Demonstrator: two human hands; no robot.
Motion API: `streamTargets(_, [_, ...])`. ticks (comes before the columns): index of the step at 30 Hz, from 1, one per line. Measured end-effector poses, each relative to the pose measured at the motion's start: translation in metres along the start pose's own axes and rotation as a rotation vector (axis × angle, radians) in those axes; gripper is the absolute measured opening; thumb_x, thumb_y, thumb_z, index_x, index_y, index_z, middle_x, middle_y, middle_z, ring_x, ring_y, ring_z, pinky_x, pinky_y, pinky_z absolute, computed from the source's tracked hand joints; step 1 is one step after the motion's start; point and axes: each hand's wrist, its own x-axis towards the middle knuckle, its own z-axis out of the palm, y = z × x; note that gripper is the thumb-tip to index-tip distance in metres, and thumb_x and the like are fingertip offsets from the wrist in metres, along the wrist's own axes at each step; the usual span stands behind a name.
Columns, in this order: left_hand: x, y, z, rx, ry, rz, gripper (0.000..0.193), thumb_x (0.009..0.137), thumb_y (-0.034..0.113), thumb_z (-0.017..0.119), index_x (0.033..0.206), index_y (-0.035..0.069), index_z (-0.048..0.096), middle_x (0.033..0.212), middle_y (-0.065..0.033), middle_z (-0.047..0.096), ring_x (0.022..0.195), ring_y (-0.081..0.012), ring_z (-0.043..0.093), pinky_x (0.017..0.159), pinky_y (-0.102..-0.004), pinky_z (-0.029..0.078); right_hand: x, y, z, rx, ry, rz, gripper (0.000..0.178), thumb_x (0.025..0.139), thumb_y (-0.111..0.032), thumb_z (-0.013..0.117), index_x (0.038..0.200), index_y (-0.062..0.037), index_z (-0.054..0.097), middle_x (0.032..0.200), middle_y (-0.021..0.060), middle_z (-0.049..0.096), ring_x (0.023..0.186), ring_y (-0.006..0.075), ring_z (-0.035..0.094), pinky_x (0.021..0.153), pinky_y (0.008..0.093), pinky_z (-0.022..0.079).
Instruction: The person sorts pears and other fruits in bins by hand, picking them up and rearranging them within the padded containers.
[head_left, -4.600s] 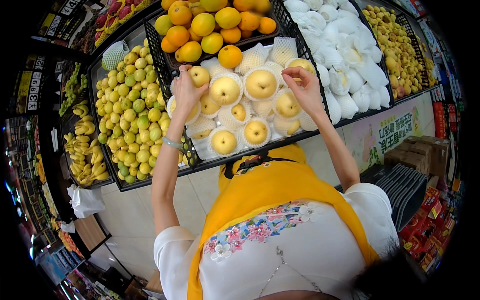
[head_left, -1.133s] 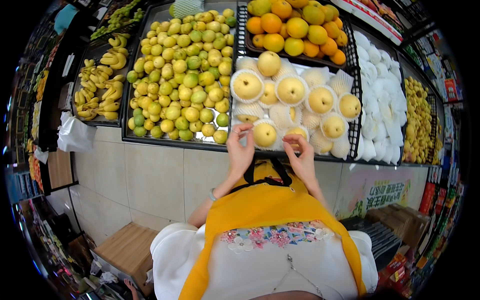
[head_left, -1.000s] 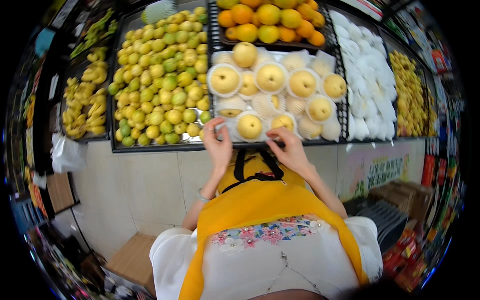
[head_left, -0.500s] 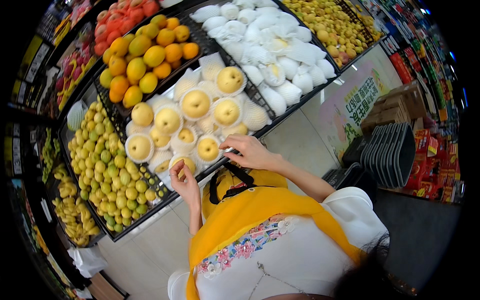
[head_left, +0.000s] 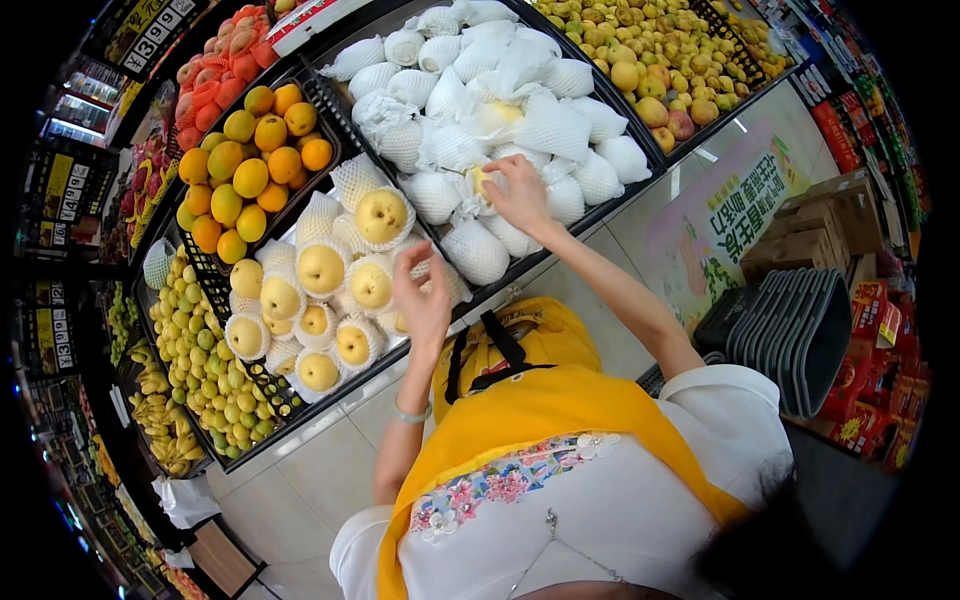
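My right hand (head_left: 518, 197) reaches into the tray of white-wrapped fruit. Its bent fingertips are on a yellow fruit (head_left: 481, 182) that shows through its opened white wrapping; the grip is partly hidden by the fingers. My left hand (head_left: 422, 298) hovers over the right end of the round yellow pears, fingers loosely curled and apart, with nothing seen in them. The pears, such as this one (head_left: 382, 215), sit in white foam nets, their tops bare. Other fruit (head_left: 550, 128) in the right-hand tray is mostly covered by white foam nets and thin wrap.
Orange-yellow fruit (head_left: 250, 178) fills a black crate at the back left. Small yellow-green fruit (head_left: 205, 350) lies at the left, and more yellow fruit (head_left: 650, 80) at the back right. A yellow bag (head_left: 535, 330) hangs before me. Stacked grey baskets (head_left: 790, 330) stand right.
My right hand has moved from the near edge of the pears to the white-wrapped fruit. My left hand has risen and shifted right over the pears. The view has shifted too.
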Motion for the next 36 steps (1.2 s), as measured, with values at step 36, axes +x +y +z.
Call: streamTargets(36, [0.074, -0.071, 0.122, -0.304, 0.147, -0.156, 0.028, 0.083, 0.003, 0.054, 0.11, -0.004, 0.054, 0.091, -0.0063, 0.06, 0.08, -0.0122, 0.055, 0.074, -0.0236, 0.044, 0.076, 0.044, -0.024, 0.147, -0.646, -0.137, 0.027, 0.082, -0.033, 0.062, 0.09, -0.0077, 0.066, 0.09, 0.0174, 0.059, 0.082, 0.031, 0.057, 0.072, 0.0379, 0.046])
